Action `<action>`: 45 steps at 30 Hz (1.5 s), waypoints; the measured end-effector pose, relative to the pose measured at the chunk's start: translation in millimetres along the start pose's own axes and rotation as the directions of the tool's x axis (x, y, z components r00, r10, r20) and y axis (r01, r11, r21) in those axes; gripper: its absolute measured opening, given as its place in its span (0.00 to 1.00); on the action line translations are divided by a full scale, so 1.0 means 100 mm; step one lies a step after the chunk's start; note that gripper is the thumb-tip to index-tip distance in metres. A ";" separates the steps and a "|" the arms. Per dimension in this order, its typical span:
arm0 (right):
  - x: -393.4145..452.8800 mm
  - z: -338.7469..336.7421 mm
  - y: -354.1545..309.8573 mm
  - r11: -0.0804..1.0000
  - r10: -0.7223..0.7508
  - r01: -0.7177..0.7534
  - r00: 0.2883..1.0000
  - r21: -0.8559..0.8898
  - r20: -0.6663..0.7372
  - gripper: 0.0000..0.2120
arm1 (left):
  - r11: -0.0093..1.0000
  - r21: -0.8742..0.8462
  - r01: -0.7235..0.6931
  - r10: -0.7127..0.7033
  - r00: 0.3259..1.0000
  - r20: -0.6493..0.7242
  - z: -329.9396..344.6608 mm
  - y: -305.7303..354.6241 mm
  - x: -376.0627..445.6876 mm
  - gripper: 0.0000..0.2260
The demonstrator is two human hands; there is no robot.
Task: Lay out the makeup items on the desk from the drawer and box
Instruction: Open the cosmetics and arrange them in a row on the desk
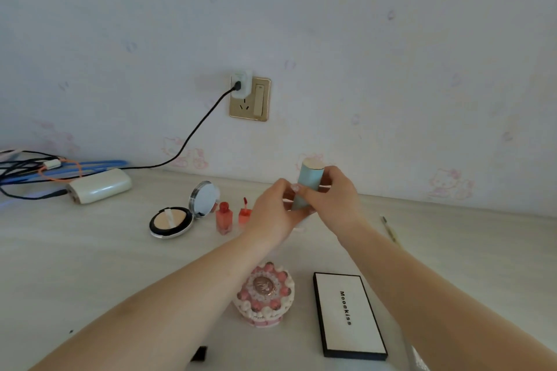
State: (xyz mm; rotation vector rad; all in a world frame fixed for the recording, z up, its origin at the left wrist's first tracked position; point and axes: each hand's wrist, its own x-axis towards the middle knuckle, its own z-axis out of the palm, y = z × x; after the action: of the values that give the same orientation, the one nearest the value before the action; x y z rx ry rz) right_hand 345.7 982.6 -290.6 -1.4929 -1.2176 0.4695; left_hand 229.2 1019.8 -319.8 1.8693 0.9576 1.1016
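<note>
With left hand (271, 211) and right hand (334, 199) both gripping the blue tube (310, 179), set it upright right of the open compact (171, 221).

- Home bedroom, my dressing desk (90, 265).
- Cartoon-cat wallpaper (449, 181) behind it.
- Wall socket (249, 98) with charger, power bank (99, 186), tangled cables (33, 169).
- Compact (171, 221), palette (349, 315), cake-shaped box (266, 295) laid out.
</note>
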 end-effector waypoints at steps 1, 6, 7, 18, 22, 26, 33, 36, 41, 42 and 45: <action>0.00 0.02 -0.04 1.000 -0.008 0.007 1.000 0.006 0.012 0.15 | 1.000 -0.003 -0.006 0.006 1.000 -0.002 -0.05 0.02 -0.01 0.12; 0.01 0.04 -0.19 0.997 -0.071 0.066 0.993 0.049 0.092 0.11 | 1.000 0.001 -0.015 0.015 1.000 -0.012 -0.22 0.06 -0.02 0.13; 0.01 0.05 -0.21 0.995 -0.080 0.072 0.992 0.075 0.099 0.08 | 1.000 0.004 -0.012 0.012 1.000 -0.004 -0.25 0.05 -0.02 0.12; 0.34 -0.27 -0.23 0.947 0.025 0.009 0.994 -0.320 0.102 0.18 | 0.992 -0.005 0.124 -0.124 0.992 -0.030 -0.33 -0.19 -0.14 0.11; 0.26 -0.22 -0.01 0.908 0.049 0.015 0.989 -0.419 0.141 0.16 | 0.987 0.010 0.162 -0.161 0.986 -0.049 -0.32 -0.26 -0.13 0.12; 0.15 -0.13 0.12 0.858 0.093 0.035 0.970 -0.512 0.223 0.17 | 0.983 0.035 0.179 -0.176 0.982 -0.062 -0.31 -0.30 -0.13 0.12; 0.09 0.00 0.24 0.790 0.121 0.131 0.924 -0.599 0.362 0.21 | 0.978 0.082 0.190 -0.183 0.980 -0.083 -0.24 -0.33 -0.07 0.14; 0.07 0.06 0.31 0.808 0.109 0.121 0.931 -0.576 0.349 0.23 | 0.980 0.058 0.190 -0.185 0.979 -0.083 -0.19 -0.34 -0.05 0.16; 0.08 0.13 0.38 0.843 0.084 0.089 0.952 -0.530 0.294 0.23 | 0.979 0.063 0.195 -0.189 0.978 -0.093 -0.14 -0.32 -0.01 0.15; 0.08 0.14 0.39 0.843 0.078 0.095 0.952 -0.530 0.295 0.23 | 0.978 0.069 0.197 -0.191 0.977 -0.093 -0.14 -0.32 -0.01 0.15; 0.06 0.14 0.43 0.849 0.087 0.080 0.954 -0.522 0.287 0.27 | 0.978 0.087 0.192 -0.185 0.979 -0.081 -0.14 -0.31 0.00 0.17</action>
State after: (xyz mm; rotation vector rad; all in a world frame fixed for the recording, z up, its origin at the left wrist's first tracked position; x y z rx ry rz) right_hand 355.8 1000.2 -331.7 -1.9404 -1.6835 0.3868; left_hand 209.7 1036.4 -341.6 1.7801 1.2210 1.0307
